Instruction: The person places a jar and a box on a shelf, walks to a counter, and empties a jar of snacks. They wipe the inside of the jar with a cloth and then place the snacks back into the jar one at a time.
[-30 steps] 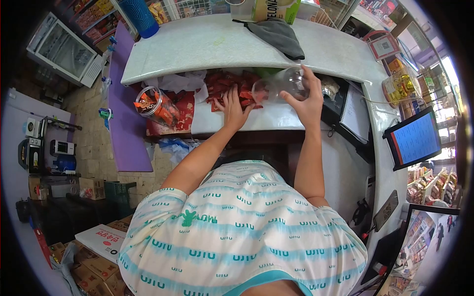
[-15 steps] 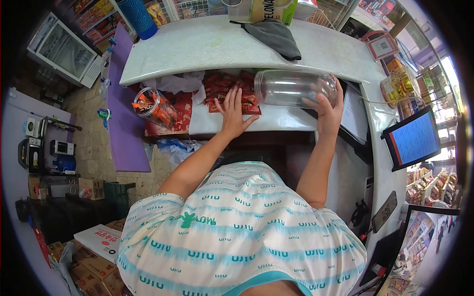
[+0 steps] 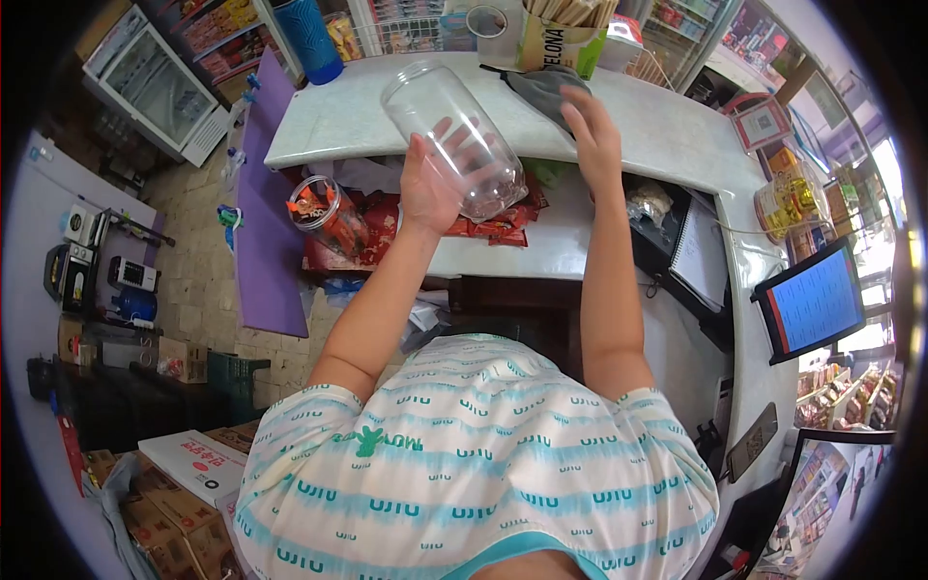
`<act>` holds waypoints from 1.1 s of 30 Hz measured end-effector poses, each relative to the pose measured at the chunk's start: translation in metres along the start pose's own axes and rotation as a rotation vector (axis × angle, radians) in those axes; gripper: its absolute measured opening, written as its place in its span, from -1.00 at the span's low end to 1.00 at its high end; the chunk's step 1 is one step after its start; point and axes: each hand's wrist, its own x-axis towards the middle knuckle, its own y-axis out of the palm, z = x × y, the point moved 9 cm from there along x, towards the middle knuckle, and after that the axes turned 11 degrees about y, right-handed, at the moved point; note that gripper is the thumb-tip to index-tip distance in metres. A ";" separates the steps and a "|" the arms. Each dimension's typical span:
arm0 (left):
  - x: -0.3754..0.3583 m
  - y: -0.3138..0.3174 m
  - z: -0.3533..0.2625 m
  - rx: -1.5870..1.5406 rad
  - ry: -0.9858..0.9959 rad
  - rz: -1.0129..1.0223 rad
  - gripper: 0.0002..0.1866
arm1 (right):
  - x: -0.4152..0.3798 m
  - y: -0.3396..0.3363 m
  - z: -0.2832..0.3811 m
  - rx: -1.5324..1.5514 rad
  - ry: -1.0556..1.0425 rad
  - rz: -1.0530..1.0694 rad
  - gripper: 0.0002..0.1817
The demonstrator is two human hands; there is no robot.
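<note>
An empty clear plastic jar (image 3: 447, 111) is tilted above the front edge of the counter, its open mouth toward the upper left. My left hand (image 3: 430, 193) grips it from the left and below, with fingers visible through the plastic. Apart from the jar, my right hand (image 3: 596, 145) is raised with its fingers spread, beside a dark grey cloth (image 3: 541, 94) on the countertop. Beneath the held jar, red snack packets (image 3: 505, 230) lie on the lower shelf, partly hidden by it. Left of them, another clear jar (image 3: 333, 220) leans, filled with orange-red packets.
The white countertop (image 3: 338, 116) spans the front, with a blue bottle (image 3: 307, 43) at its left and a box of wooden sticks (image 3: 561, 39) behind. A notebook (image 3: 698, 246), tablet (image 3: 810, 300) and phone (image 3: 752, 445) are on the right. A purple panel (image 3: 271, 213) borders the left.
The empty jar has gone from lying on the shelf at right to tilted up at left, passing from my right hand to my left. My right hand has let go and moved up.
</note>
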 end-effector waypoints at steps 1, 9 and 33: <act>-0.002 0.001 0.006 -0.092 -0.082 0.039 -0.19 | 0.024 0.006 -0.016 0.005 -0.005 0.004 -0.49; -0.012 -0.005 0.008 -0.080 -0.273 0.063 -0.11 | 0.033 0.020 -0.054 -0.391 0.301 0.029 -0.68; -0.003 0.059 -0.044 1.296 -0.087 0.523 0.24 | -0.010 0.044 0.092 -0.084 -0.024 -0.234 -0.62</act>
